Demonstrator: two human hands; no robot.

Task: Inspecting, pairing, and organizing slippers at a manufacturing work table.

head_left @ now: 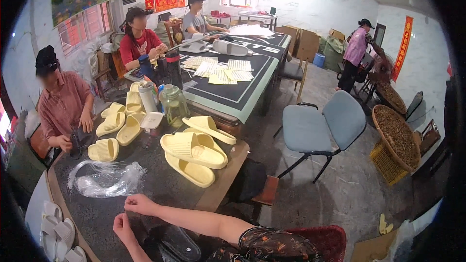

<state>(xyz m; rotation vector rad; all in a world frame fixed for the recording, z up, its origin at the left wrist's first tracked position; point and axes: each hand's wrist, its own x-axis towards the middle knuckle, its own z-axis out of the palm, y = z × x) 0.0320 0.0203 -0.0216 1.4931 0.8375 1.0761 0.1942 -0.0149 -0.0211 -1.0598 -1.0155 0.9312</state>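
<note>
Both left hand (124,229) and right hand (140,205) pinched, contents unclear, by dark table (167,195); yellow slippers (193,148) on it; grey floor (310,208) beyond.

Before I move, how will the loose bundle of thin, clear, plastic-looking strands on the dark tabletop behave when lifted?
The clear strand bundle will probably flop and sag, since it lies in slack curves. It looks light for its spread, being so thin and see-through. Lifting one part may drag the rest, as it overlaps itself loosely.

Right of the grey-blue chair (305,127), a round tray (382,134) of brown bits (395,128) tops a yellow basket (385,167); beyond the chair stands a blue bucket (319,60).
</note>
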